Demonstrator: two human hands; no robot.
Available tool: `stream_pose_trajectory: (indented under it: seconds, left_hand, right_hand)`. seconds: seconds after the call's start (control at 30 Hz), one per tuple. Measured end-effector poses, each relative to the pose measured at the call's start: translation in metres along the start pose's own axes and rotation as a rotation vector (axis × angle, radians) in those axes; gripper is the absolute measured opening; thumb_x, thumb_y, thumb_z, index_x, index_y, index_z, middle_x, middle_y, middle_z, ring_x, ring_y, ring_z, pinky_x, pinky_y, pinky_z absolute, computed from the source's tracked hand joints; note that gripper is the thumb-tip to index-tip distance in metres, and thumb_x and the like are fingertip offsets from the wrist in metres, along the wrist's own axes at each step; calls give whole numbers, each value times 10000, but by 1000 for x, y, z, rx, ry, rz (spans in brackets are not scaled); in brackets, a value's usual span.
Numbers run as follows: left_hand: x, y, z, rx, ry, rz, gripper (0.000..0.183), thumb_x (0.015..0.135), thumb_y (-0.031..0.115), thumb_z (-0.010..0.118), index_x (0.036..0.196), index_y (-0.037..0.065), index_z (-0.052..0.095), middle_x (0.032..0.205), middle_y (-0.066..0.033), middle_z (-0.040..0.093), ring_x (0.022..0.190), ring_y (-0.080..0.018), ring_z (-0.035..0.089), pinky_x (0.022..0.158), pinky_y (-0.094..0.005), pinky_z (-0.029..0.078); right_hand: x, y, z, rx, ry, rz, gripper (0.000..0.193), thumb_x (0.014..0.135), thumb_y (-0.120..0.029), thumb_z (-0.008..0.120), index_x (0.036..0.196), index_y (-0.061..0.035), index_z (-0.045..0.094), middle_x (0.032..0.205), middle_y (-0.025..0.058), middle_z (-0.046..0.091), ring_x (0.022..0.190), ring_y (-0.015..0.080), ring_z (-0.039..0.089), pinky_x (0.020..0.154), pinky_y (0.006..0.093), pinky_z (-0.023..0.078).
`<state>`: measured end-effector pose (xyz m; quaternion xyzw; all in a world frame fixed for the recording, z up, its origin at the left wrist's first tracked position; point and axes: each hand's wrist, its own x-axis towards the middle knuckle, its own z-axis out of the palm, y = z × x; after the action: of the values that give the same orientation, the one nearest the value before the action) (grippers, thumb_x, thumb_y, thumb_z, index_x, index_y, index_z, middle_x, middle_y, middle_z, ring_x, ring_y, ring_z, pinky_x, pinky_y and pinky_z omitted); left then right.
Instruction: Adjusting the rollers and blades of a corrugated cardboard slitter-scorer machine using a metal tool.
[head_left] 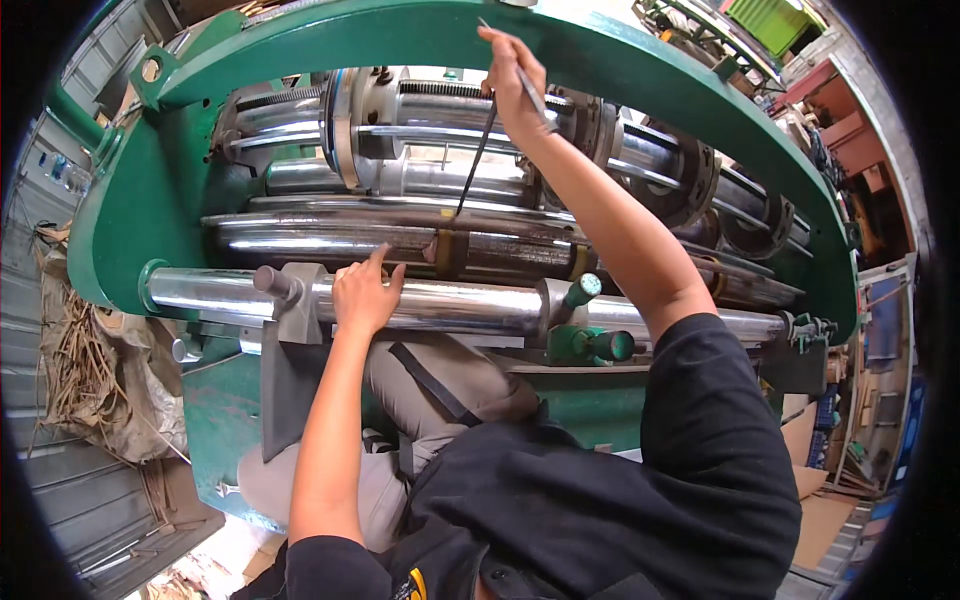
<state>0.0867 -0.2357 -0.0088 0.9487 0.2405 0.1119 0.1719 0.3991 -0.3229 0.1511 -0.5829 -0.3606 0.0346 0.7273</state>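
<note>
My right hand point(515, 88) is raised over the machine's rollers, its fingers closed on a thin dark rod point(477, 163). The rod slants down, its lower end close to a small yellow patch on a long dark roller point(340, 243). A slim grey shaft point(531, 92) also crosses my right fingers; whether it belongs to the same rod I cannot tell. On the near side, my left hand point(366, 297) rests on a shiny steel bar point(460, 306). Its index finger and thumb are spread, and it holds nothing.
A green machine frame point(360, 55) arches over the far side. Behind the dark roller lie steel shafts with round collars point(380, 115). Grey clamp block point(300, 300) and green knob point(612, 346) sit on the near bar. Dry stalks point(85, 365) lie at the left.
</note>
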Motion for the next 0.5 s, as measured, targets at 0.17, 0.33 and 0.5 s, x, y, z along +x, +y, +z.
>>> stream_pose_trajectory:
  seconds: [0.17,0.33,0.5]
  left_hand:
    - [-1,16,-15,-184,85,-122,649,928,466,681,1451,106,545,919,-47,762,835,-321,714,784,-464,537]
    - [6,25,-22,-353,85,-300,739,904,558,682,1460,97,528,919,-64,760,834,-312,711,852,-432,525]
    - [2,-4,6,-86,162,-217,375,979,461,630,1000,93,695,865,-96,740,785,-359,697,742,-446,535]
  right_hand:
    - [5,-108,62,177,-264,-195,382,1094,-306,412,1159,-71,707,568,-39,402,436,70,341,407,231,259]
    - [-49,-137,122,118,-566,-22,337,1057,-317,519,1130,-83,751,704,11,575,678,117,571,598,309,468]
    - [-106,-100,179,261,-976,-180,342,1013,-260,608,1297,-86,689,1012,156,735,933,191,694,833,360,567]
